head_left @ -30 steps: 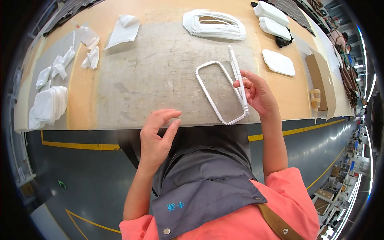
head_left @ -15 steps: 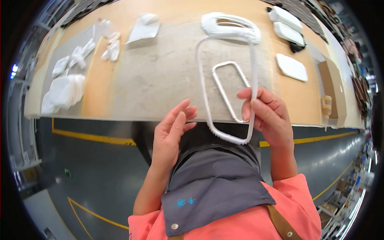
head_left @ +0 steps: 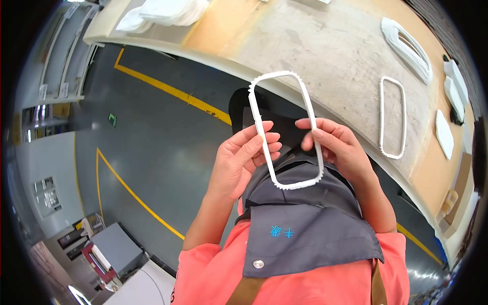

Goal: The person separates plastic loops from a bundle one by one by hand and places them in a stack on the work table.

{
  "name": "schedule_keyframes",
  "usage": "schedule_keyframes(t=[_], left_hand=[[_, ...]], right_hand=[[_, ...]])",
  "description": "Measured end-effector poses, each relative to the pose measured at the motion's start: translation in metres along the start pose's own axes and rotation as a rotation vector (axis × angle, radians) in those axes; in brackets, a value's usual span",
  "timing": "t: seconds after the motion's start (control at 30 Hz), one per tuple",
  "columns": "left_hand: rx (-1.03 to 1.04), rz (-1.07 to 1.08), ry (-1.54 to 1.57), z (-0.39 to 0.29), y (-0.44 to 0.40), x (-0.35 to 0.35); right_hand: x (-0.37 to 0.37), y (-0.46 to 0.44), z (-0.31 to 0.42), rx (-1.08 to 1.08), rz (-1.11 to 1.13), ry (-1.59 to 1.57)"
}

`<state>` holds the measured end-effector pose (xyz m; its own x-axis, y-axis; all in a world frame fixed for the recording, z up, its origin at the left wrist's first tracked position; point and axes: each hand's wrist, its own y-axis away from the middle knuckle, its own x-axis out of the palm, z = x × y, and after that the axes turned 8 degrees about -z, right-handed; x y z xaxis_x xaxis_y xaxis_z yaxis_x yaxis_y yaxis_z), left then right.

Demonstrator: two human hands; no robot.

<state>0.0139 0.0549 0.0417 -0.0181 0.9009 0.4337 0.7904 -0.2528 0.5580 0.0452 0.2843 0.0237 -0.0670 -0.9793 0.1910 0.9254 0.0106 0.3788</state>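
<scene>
Between my two hands is a white rounded rectangular frame [head_left: 319, 158] with small teeth along its curved ends, held in front of my grey apron. My left hand [head_left: 243, 155] pinches its left side between thumb and fingers. On the opposite side, my right hand [head_left: 338, 145] grips with thumb and forefinger. A similar white frame, the narrow loop [head_left: 382, 117], lies flat on the worktable to the right. Beyond it sits a stack of toothed white frames [head_left: 394, 40].
The worktable [head_left: 325, 61] has its edge just past my hands. White flat pieces [head_left: 175, 10] are piled at its far left; white padded pieces [head_left: 454, 94] and a single white pad [head_left: 444, 134] lie right. A cardboard piece [head_left: 460, 185] stands at the right end. Yellow lines mark the floor [head_left: 152, 152].
My view has turned left, so the table now sits at upper right. My left hand has taken hold of the frame, which my right hand held alone before.
</scene>
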Motion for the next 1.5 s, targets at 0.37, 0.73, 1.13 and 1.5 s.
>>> schedule_keyframes(t=[0.37,0.73,1.13,1.5], left_hand=[[0.22,-0.028,-0.038,0.033,0.012,0.006],[0.229,-0.01,-0.25,0.048,-0.005,0.01],[0.1,0.1,-0.138,0.058,-0.01,0.009],[0.076,0.084,-0.132,0.058,-0.015,0.012]], right_hand=[[0.039,0.006,-0.012,-0.057,0.245,0.248],[0.025,0.016,-0.012,0.083,0.082,0.124],[0.009,0.012,-0.031,0.302,0.181,-0.334],[0.012,0.011,-0.026,0.272,0.113,-0.27]])
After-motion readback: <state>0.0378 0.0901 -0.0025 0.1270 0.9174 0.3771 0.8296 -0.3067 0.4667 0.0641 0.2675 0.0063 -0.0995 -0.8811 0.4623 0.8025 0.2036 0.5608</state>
